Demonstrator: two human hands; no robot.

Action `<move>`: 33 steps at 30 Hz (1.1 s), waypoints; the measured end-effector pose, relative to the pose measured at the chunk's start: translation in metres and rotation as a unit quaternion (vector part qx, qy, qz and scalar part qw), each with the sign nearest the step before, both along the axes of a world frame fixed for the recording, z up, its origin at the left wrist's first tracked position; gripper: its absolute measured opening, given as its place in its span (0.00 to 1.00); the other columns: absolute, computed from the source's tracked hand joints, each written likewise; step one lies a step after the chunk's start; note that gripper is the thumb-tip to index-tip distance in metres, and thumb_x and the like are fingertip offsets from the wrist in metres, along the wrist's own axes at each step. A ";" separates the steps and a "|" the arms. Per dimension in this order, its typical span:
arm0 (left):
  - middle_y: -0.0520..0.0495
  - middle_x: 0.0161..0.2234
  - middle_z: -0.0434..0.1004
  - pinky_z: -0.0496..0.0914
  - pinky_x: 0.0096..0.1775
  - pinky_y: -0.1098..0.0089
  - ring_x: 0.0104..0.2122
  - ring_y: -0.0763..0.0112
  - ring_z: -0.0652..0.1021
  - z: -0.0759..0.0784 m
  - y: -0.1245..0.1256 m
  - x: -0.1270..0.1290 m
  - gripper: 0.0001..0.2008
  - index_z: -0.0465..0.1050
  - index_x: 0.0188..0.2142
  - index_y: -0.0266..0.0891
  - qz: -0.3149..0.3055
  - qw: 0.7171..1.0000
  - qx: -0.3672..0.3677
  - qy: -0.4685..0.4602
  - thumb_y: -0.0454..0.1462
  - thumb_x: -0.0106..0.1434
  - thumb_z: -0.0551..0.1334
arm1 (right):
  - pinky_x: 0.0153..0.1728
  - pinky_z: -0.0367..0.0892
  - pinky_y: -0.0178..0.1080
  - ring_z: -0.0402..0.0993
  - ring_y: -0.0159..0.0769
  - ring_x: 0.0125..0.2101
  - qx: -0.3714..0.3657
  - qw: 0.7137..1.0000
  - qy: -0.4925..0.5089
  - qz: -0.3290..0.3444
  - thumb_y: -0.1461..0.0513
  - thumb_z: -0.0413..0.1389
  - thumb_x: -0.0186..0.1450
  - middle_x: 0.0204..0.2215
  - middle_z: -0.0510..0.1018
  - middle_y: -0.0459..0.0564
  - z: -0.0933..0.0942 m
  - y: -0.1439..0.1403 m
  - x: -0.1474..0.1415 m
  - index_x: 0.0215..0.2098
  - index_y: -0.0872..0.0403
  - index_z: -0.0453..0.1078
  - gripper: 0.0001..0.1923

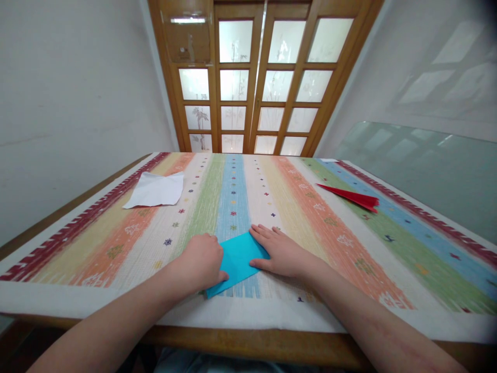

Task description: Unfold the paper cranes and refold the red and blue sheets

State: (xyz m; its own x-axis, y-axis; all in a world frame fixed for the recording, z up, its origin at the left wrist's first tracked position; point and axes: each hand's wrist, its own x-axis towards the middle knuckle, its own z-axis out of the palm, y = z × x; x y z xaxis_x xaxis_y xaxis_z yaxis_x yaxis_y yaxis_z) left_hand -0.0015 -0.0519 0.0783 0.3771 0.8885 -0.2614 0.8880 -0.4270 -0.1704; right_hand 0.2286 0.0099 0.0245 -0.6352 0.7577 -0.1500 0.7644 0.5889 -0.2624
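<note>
The blue paper [237, 261] lies flat on the striped cloth [310, 217], near the front edge of the counter [248, 344] and on the cloth's blue stripe. It is folded, a tilted four-sided shape with its low corner pointing toward the front edge.

The left hand [202, 261] rests on the paper's left side. Its fingers are curled under into a loose fist, knuckles up, with the thumb tip pressed onto the paper; the grip is closed but pinches nothing that shows. The right hand [281, 251] lies on the paper's right edge, palm down, its grip spread flat: fingers straight and together, pointing left across the top corner, thumb along the lower edge. Both hands press the paper against the cloth.

Well apart from the paper, far to its left and further back, lies a crumpled white sheet [156, 189]. Far to its right and further back lies a red folded paper [351, 197], long and pointed.
</note>
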 end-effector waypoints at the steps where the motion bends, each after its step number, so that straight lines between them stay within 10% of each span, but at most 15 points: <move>1: 0.32 0.36 0.82 0.73 0.37 0.59 0.36 0.49 0.81 0.002 -0.001 0.000 0.23 0.83 0.34 0.33 0.003 1.000 -0.006 0.007 0.53 0.60 0.65 | 0.69 0.46 0.59 0.48 0.57 0.70 0.000 1.000 0.003 0.001 0.39 0.57 0.63 0.72 0.49 0.60 0.000 0.000 0.000 0.74 0.56 0.49 0.51; 21: 0.29 0.33 0.81 0.73 0.35 0.54 0.36 0.42 0.82 -0.005 0.029 -0.030 0.20 0.81 0.33 0.32 0.150 0.986 0.074 -0.024 0.49 0.64 0.63 | 0.67 0.50 0.61 0.50 0.58 0.70 0.035 0.999 0.024 -0.005 0.38 0.57 0.62 0.72 0.51 0.60 -0.012 0.003 0.003 0.74 0.52 0.50 0.51; 33: 0.41 0.40 0.80 0.71 0.41 0.61 0.43 0.53 0.78 -0.055 0.047 -0.021 0.15 0.79 0.42 0.41 -0.038 0.976 0.096 -0.191 0.48 0.63 0.66 | 0.60 0.57 0.59 0.66 0.60 0.59 0.120 0.991 0.051 -0.012 0.42 0.61 0.61 0.62 0.70 0.63 -0.006 -0.001 0.002 0.69 0.53 0.61 0.44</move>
State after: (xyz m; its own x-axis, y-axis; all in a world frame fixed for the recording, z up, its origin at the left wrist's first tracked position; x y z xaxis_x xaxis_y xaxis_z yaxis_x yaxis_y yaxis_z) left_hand -0.0222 -0.0054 0.0233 0.4806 0.8733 0.0795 0.8697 -0.4863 0.0843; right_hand 0.2305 0.0090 0.0181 -0.6195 0.7787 0.0994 0.7556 0.6258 -0.1937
